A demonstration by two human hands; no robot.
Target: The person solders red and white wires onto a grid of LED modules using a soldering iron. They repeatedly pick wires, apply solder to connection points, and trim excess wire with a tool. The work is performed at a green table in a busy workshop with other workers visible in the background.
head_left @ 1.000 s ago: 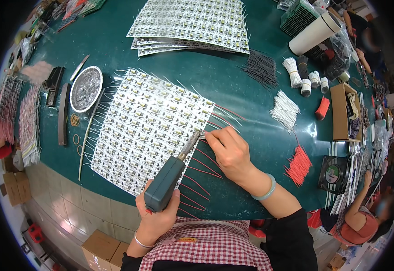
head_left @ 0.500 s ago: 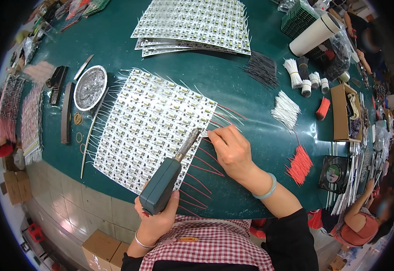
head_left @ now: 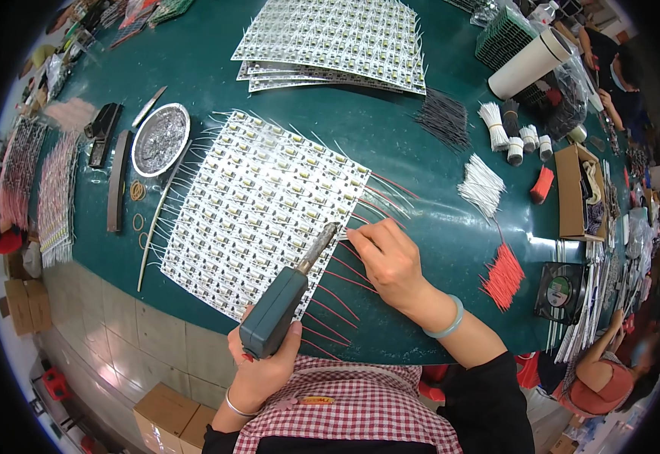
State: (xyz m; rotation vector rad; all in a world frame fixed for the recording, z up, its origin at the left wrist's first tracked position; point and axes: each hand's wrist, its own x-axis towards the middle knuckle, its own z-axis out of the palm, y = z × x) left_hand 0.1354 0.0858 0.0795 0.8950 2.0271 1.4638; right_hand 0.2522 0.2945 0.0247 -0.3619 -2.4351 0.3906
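Observation:
My left hand (head_left: 263,365) is closed around a dark green soldering gun (head_left: 273,312). The gun's tip rests at the right edge of a white circuit board panel (head_left: 254,204), which is covered in rows of small yellow and black parts. Just beside the tip, my right hand (head_left: 390,261) pinches a thin wire at the board edge; the fingers mostly hide it, and its colour is unclear. Red wires (head_left: 337,304) stick out along that same edge, with a few white ones near the top. White wires fringe the panel's left edge.
Stacked panels (head_left: 330,45) lie at the back. Bundles of black wires (head_left: 442,119), white wires (head_left: 482,186) and red wires (head_left: 504,278) are on the right, near a cardboard box (head_left: 570,189) and a fan (head_left: 560,290). A silvery bowl (head_left: 161,140) stands left. Other people work at far right.
The view has shifted slightly, so the table's things appear a little to the right. Both hands keep their holds, and the gun's tip stays at the board edge beside my right fingers.

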